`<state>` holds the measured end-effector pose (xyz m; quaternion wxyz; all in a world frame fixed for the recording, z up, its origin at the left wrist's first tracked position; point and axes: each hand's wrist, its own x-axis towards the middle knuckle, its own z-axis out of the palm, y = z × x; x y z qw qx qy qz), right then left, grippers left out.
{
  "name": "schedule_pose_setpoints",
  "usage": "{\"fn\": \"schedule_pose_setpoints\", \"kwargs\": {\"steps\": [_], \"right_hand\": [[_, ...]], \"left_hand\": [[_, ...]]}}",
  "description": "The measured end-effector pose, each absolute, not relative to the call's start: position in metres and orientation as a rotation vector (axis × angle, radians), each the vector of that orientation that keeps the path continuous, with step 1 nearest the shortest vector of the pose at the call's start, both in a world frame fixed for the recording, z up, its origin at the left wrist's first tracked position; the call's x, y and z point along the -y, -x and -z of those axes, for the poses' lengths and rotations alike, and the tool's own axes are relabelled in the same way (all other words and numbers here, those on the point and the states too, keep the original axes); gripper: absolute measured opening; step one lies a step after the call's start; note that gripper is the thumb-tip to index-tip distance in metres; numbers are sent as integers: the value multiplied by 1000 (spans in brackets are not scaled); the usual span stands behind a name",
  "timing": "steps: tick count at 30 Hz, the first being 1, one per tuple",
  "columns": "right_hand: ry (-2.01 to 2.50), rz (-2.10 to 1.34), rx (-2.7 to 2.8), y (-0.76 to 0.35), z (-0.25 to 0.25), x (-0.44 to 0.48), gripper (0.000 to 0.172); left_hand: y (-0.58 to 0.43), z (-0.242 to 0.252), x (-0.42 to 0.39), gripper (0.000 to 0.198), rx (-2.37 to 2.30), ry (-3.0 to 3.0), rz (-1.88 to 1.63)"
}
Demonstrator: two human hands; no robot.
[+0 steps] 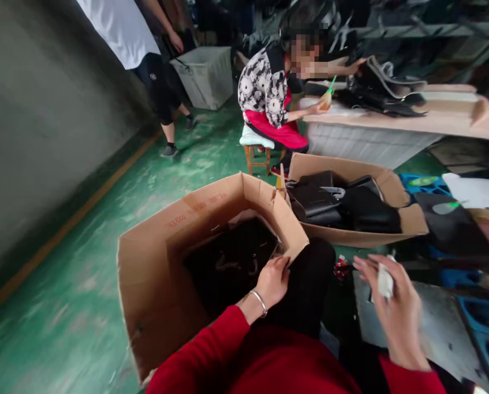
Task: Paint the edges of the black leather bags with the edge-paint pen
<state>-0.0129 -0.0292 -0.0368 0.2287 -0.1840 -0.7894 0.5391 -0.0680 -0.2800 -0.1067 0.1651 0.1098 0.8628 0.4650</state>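
My left hand (272, 280), with a silver bracelet on the wrist, reaches over the rim of a large cardboard box (157, 262) that holds dark leather pieces (231, 260). Its fingers curl downward at the box's near corner; whether they hold anything is hidden. My right hand (394, 303) is raised over a grey work surface (433, 328), fingers closed round a small white wad (384, 280), perhaps cloth or tape. Both sleeves are red.
A second cardboard box (392, 186) with black leather parts sits behind. A seated person (269, 93) works at a table (445, 123) stacked with black pieces. Another person (145, 49) stands near a grey bin (207, 74). Blue trays (482, 323) lie at right. Green floor at left.
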Motion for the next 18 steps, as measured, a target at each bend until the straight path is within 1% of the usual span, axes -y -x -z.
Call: {"fn": "schedule_pose_setpoints", "kwargs": {"steps": [2,4,6,8,12,15,18], "right_hand": [[327,-1401,2276,73,53,51,40],[287,-1361,2411,125,73,74,46],[318,-1161,2660,164,92,94,50],[344,-1072,2764,189,108,110,48],[370,-944,2888,202,127,121,35],[367,-886,2950,199,130,116,35],[393,-854,2980,198,131,114,37]], "left_hand": [[71,109,278,45,-2441,-324,-1323],[72,110,279,45,-2413,-325,-1335],[73,109,280,46,-2373,-314,-1359],[72,107,283,46,-2319,-297,-1393],[79,114,292,44,-2131,-231,-1480],[98,141,310,44,-1918,-175,-1487],[126,184,334,49,-1824,-39,-1363]]}}
